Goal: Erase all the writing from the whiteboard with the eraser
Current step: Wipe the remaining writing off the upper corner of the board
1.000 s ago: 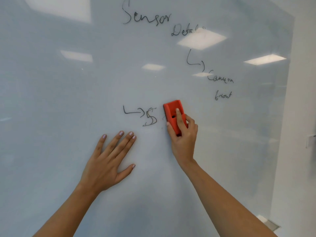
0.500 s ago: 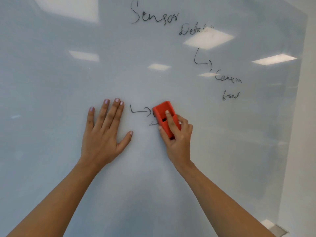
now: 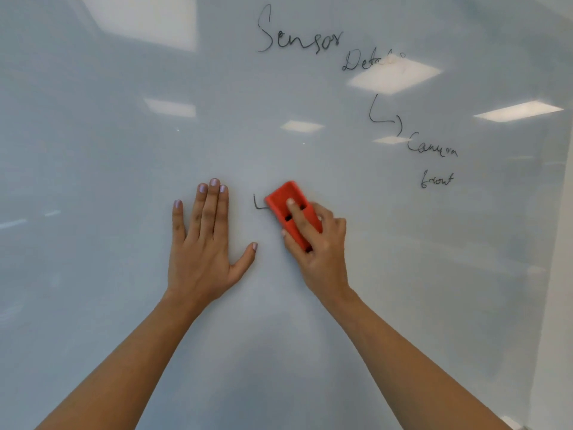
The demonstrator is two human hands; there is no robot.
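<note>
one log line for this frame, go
phase: erasing | right hand: grips eraser at arrow stub | left hand: flat on whiteboard | unerased: Sensor, Detail, Camera, front

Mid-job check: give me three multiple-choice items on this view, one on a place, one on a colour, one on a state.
1. Where is the eraser relative to the left hand?
A) to its right
B) to its left
C) under its palm

2. What colour is the eraser?
A) blue
B) red
C) black

3. What is the right hand doing on the whiteboard?
A) resting flat and empty
B) holding the eraser against it
C) writing with a marker

Answers:
1 A: the eraser lies right of the left hand, with a black stroke between them.
2 B: its body is plainly red.
3 B: the index finger lies along its top and the thumb curls round its side.
</note>
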